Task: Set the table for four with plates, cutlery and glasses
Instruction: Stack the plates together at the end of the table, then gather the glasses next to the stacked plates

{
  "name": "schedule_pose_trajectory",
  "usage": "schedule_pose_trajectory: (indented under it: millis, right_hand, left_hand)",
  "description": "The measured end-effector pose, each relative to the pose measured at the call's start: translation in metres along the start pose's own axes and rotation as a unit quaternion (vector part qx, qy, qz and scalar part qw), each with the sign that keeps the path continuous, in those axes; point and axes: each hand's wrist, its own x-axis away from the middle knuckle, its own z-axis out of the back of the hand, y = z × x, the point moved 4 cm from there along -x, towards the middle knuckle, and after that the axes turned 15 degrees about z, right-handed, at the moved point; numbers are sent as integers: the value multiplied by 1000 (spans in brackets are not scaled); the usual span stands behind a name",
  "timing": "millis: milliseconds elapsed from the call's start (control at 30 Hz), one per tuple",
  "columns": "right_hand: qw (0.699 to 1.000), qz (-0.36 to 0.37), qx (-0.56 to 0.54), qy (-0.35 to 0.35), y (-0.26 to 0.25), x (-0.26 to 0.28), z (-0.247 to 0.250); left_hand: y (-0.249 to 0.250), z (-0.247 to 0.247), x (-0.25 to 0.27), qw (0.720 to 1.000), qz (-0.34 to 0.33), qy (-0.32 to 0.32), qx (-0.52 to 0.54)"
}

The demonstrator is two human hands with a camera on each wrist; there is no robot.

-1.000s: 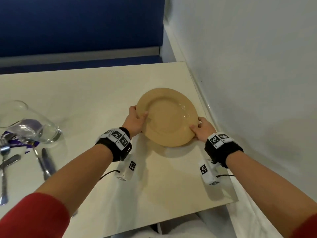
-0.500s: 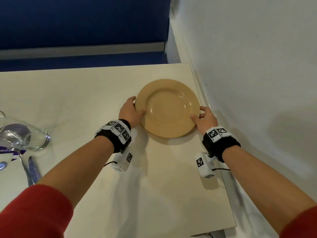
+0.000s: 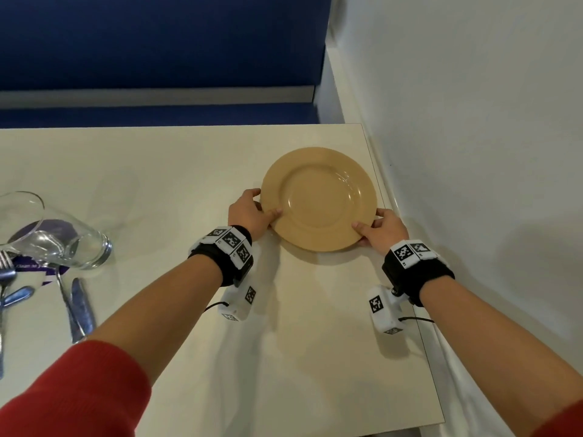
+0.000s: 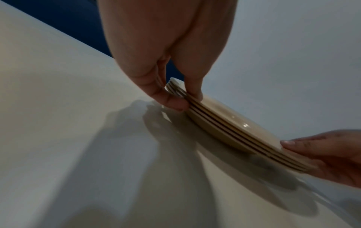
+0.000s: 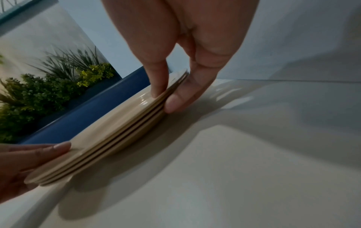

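Note:
A stack of tan plates (image 3: 318, 197) sits near the far right corner of the cream table (image 3: 176, 171). The wrist views show several plates (image 4: 230, 128) (image 5: 117, 128) stacked, bottom resting on the table. My left hand (image 3: 252, 212) pinches the stack's left rim, thumb on top and fingers beneath. At the near right rim my right hand (image 3: 383, 227) pinches it the same way. A clear glass (image 3: 53, 234) lies on its side at the far left, by a pile of cutlery (image 3: 67, 298).
A white wall (image 3: 473, 152) runs along the table's right edge, close to the plates. A blue bench (image 3: 157, 58) stands behind the table. A purple napkin (image 3: 53, 228) lies under the glass. Green plants (image 5: 48, 86) show in the right wrist view.
Both hands carried the plate stack away from me toward the far right corner and lowered it onto the table. The grip on both rims is the same.

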Motion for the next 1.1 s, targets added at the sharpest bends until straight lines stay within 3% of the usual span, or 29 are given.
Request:
schedule_pose_trajectory:
  millis: [100,167,267,400,567,733,833,967,1100]
  right_hand:
    - [1000,0,18,21,-10,4,0]
    - [993,24,95,65,-22,9,0]
    - [967,141,187,102,-58,20,-13]
    - [952,270,140,16,-114,45,-68]
    - [933,313,52,-171,-179,101,-176]
    - [928,288,9,-238,-205,128,-245]
    - [938,250,-10,-240,-224,140,-290]
    - [951,204,-14,-234,-237,141,-337]
    - [956,199,-34,-212,-241,141,-362]
  left_hand:
    - [3,4,2,1000,2,11,-1]
    - [0,12,9,999,1,34,5]
    - [-9,38,31,994,-26,97,41]
    - [-40,93,71,969,-60,212,114]
    - [-109,196,114,904,-83,360,216]
    - [-177,271,113,840,-51,466,272]
    - [-216,323,92,836,-5,462,296]
    - [-231,375,44,881,34,376,287]
    - [-226,407,6,906,45,324,270]
